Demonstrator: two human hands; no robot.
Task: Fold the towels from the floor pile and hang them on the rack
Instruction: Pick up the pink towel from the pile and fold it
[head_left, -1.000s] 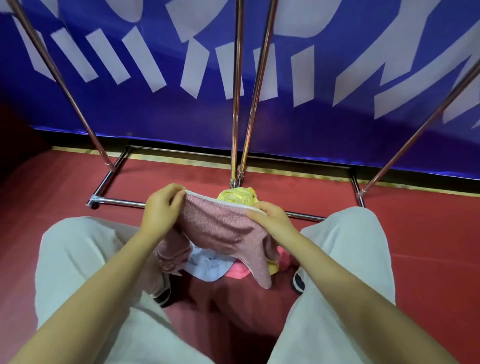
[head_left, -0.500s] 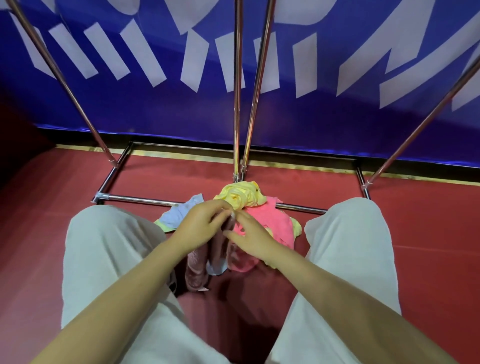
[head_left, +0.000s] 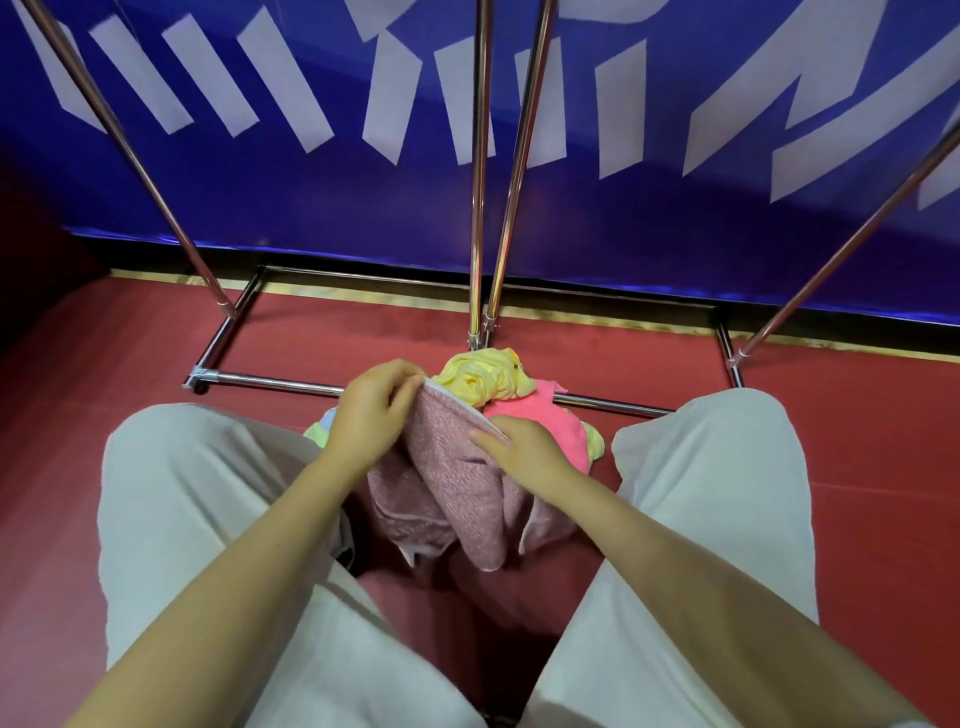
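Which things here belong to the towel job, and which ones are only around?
Job:
dusty pink towel, pinched by left hand and right hand
yellow towel
bright pink towel
rack

Only around:
blue banner
red floor

View: one head camera, wide-angle, no second view.
Position: above the person's knees (head_left: 197, 493), close over both hands.
Facing: forward and steeply down toward the floor (head_left: 857, 447).
Near field: forearms and towel (head_left: 457, 467) fill the centre.
Far field: rack (head_left: 480, 171) base and poles, blue wall (head_left: 623, 218) behind.
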